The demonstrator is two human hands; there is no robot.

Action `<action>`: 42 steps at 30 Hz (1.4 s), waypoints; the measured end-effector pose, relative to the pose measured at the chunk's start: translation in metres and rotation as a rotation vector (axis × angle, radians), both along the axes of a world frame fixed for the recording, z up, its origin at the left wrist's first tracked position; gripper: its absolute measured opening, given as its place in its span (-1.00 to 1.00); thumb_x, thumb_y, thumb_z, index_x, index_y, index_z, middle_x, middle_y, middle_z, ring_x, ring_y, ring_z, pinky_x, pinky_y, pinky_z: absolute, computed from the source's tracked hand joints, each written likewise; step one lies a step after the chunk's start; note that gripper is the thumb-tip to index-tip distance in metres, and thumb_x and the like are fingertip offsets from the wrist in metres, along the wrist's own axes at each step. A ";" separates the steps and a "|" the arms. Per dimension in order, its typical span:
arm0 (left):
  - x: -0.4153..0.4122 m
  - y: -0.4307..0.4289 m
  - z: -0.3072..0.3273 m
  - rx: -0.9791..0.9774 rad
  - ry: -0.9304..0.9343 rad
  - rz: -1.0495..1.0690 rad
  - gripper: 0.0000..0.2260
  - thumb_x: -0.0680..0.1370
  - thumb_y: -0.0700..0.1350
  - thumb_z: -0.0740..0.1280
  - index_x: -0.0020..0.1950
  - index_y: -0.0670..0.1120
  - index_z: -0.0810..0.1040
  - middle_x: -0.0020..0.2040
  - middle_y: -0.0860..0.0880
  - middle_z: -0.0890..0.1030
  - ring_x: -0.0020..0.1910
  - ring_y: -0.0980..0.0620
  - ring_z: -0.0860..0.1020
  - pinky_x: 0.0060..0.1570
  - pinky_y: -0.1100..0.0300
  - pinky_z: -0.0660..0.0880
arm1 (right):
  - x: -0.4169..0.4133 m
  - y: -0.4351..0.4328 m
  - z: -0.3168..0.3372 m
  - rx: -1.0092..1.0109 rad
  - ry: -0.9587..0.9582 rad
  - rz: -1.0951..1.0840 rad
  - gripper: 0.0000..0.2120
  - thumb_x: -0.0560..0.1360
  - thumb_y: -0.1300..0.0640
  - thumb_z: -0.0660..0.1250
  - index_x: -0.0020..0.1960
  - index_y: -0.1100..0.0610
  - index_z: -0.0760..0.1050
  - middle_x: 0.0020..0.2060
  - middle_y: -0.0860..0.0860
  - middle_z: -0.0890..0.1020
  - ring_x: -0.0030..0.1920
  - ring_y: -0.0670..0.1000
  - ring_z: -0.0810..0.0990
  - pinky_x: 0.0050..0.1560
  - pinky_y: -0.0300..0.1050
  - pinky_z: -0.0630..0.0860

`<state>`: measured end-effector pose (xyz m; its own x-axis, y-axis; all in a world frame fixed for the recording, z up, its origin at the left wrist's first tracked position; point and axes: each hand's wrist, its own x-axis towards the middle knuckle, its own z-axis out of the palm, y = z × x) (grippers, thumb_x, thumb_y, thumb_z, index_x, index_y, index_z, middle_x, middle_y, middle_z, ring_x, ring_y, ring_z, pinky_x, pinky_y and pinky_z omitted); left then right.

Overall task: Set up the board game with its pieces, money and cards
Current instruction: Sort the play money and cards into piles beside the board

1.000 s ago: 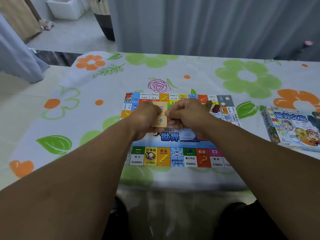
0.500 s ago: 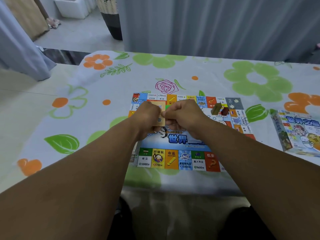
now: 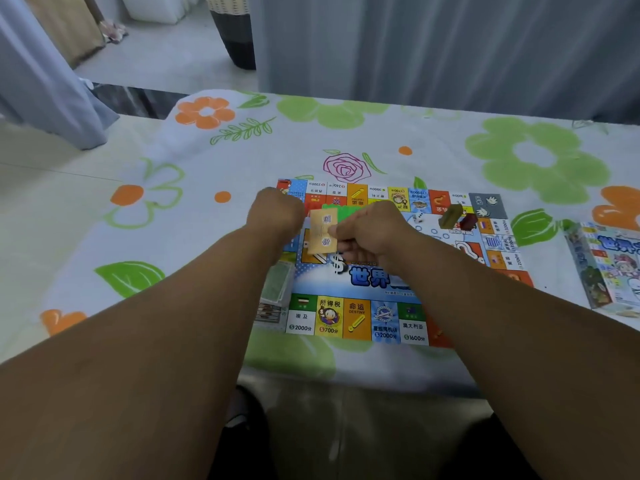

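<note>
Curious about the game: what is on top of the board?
A yellowish block and a dark red block near its far right corner. Something green shows beyond the tan card; arms cover much of the middle.

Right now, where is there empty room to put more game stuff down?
Left of the board, the tablecloth is bare around the orange dot. The far strip by the pink rose is free. Crowded: the board's middle under the left hand and right hand, and its left edge with the green stack.
</note>
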<state>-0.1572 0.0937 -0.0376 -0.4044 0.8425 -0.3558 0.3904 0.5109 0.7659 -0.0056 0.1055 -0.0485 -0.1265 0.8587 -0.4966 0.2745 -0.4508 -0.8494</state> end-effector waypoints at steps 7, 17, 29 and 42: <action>-0.016 0.001 -0.018 -0.040 0.086 0.020 -0.84 0.51 -0.22 0.39 0.06 -0.23 0.56 0.05 -0.17 0.65 0.02 -0.15 0.63 0.06 -0.04 0.62 | -0.011 0.001 -0.010 -0.061 -0.108 0.020 -0.71 0.50 0.34 0.46 0.14 0.50 0.53 -0.34 0.20 0.56 -0.56 -0.02 0.48 -0.51 -0.21 0.51; -0.019 0.008 -0.034 -0.134 0.103 -0.001 -0.67 0.41 -0.16 0.54 0.12 -0.13 0.56 0.03 -0.10 0.63 -0.03 -0.09 0.62 -0.16 0.10 0.57 | -0.025 0.004 -0.020 -0.010 -0.202 0.052 -0.82 0.49 0.35 0.47 -0.08 0.28 0.45 -0.33 0.20 0.49 -0.57 0.00 0.41 -0.53 -0.22 0.40; -0.015 0.010 -0.042 -0.113 0.211 -0.077 -0.61 0.39 -0.11 0.58 0.15 -0.13 0.56 0.06 -0.08 0.63 -0.04 -0.05 0.57 -0.19 0.17 0.46 | -0.034 0.009 -0.034 0.091 -0.391 0.064 -0.62 0.43 0.39 0.43 -0.29 0.16 0.24 -0.46 0.16 0.46 -0.45 0.16 0.50 -0.30 0.01 0.48; -0.013 0.009 -0.047 -0.079 0.228 -0.099 -0.68 0.42 -0.14 0.54 0.11 -0.12 0.55 -0.04 -0.04 0.58 -0.11 -0.01 0.56 -0.40 0.27 0.39 | -0.035 0.002 -0.034 0.269 -0.664 0.202 -0.76 0.40 0.06 0.49 -0.24 0.17 0.50 -0.44 0.05 0.61 -0.64 -0.07 0.56 -0.59 -0.34 0.34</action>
